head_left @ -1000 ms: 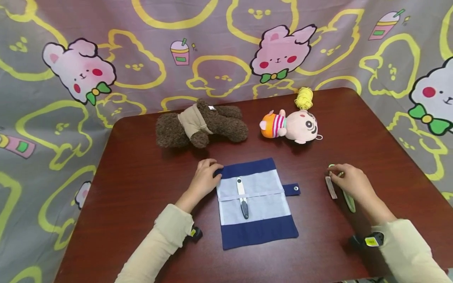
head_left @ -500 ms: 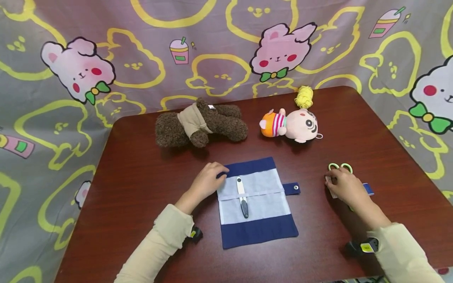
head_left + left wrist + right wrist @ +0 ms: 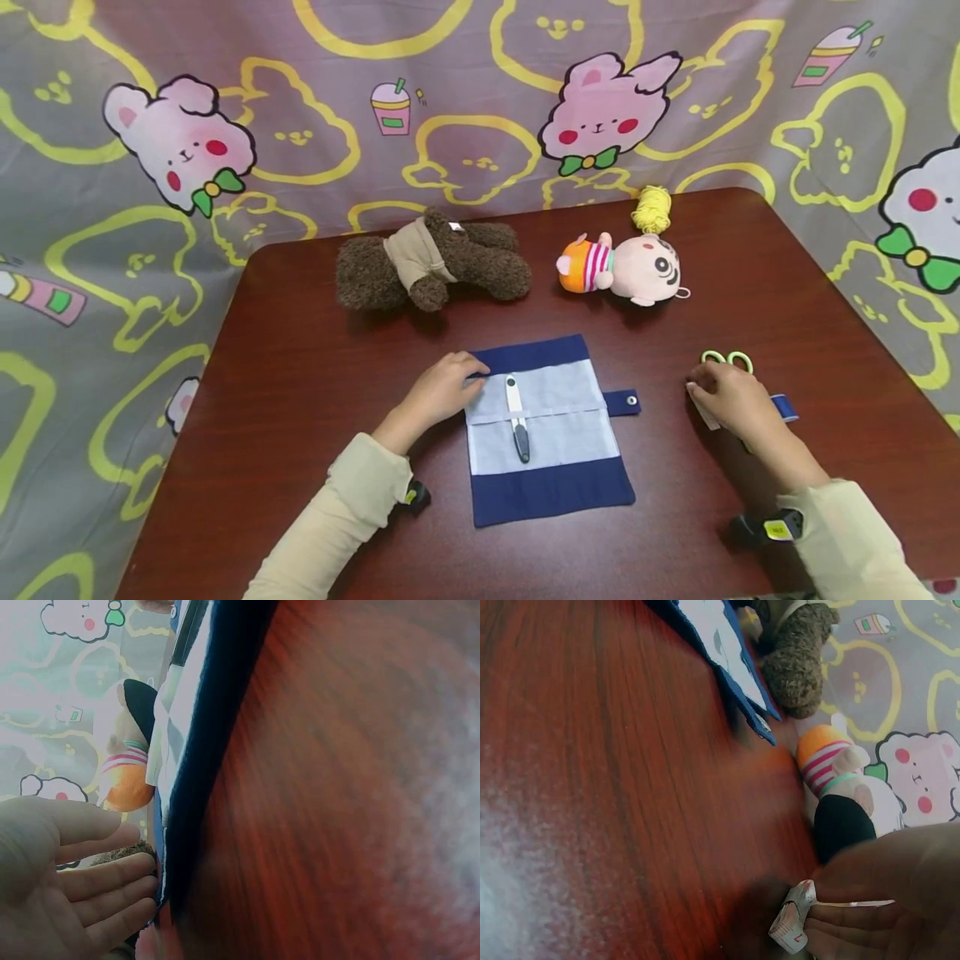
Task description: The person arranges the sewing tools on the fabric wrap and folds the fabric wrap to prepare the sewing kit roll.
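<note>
A navy and pale-blue fabric roll (image 3: 552, 492) lies unfolded on the table. A slim white tool with a dark grey end (image 3: 513, 396) is tucked under its narrow strap. My left hand (image 3: 442, 387) rests at the roll's upper left edge, its fingers (image 3: 112, 889) nearly straight and holding nothing. To the right, my right hand (image 3: 738, 404) pinches a folded measuring tape (image 3: 793, 919), a whitish strip with printed marks, between thumb and fingers. Green-handled scissors (image 3: 740, 360) lie partly hidden under that hand. A small blue piece (image 3: 784, 407), perhaps a thread spool, shows beside it.
At the back of the table lie a brown plush bear (image 3: 480, 258), a plush doll in striped clothes (image 3: 645, 268) and a yellow yarn bundle (image 3: 652, 208). A patterned curtain (image 3: 465, 92) hangs behind the table. The roll's snap tab (image 3: 622, 403) sticks out rightward.
My right hand has moved from the scissors to the measuring tape and pinches it; the scissors' handles and blue piece have come into sight. My left hand has shifted slightly right along the roll.
</note>
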`<state>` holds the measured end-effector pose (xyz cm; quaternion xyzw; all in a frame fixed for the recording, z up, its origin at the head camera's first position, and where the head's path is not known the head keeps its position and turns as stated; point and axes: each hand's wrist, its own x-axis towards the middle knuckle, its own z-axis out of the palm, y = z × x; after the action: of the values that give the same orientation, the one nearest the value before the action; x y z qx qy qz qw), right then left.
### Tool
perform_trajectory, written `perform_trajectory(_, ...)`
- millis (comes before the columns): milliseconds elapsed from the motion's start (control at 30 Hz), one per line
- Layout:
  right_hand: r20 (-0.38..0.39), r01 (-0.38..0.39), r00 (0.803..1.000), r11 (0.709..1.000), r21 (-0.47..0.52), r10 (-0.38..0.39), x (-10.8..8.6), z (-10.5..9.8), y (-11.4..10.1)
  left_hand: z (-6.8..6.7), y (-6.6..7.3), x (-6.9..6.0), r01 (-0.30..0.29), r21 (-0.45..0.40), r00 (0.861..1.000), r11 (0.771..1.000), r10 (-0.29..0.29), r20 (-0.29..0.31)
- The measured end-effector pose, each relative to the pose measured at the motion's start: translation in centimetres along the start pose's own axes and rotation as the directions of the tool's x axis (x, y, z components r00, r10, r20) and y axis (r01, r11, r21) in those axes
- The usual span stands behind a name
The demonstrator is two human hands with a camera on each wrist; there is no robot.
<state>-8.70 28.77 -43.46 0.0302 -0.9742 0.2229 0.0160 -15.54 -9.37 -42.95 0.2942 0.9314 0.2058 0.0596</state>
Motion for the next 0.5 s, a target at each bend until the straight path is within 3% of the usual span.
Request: perform_trajectory(500, -0.002, 0.001, 1.0, 0.998, -0.061, -0.001, -0.43, 0.18, -0.23, 0.04, -0.54, -0.21, -0.041, 0.035, 0.998, 0.999, 0.043, -0.04)
